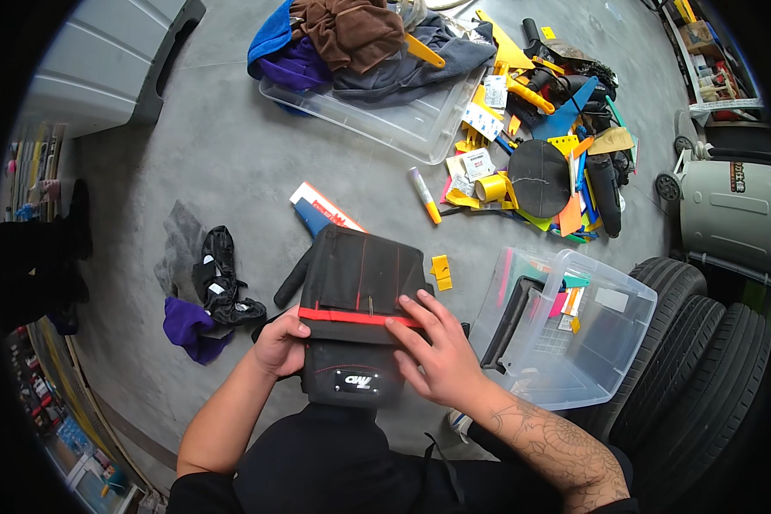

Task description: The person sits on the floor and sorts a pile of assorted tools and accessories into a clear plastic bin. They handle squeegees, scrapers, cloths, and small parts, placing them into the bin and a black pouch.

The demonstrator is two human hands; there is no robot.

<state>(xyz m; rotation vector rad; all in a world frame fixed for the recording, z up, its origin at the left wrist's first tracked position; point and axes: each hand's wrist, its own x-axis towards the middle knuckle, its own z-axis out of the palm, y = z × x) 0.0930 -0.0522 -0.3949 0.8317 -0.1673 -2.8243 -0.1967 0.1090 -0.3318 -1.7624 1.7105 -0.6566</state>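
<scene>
A black tool pouch with a red band and red stitching lies flat in front of my body, with a thin metal piece on its band. My left hand grips the pouch's left edge, thumb on top by the band. My right hand rests on the pouch's right side with its fingers stretched out and apart, the fingertips touching the band. Behind the pouch, a blue and white flat item with red print sticks out. A small yellow piece lies on the floor to the right.
A heap of yellow, blue and black tools spreads at the far right beside a clear lid piled with cloths. A clear plastic bin stands right, next to tires. Purple and black cloths lie left. Another person's dark legs show far left.
</scene>
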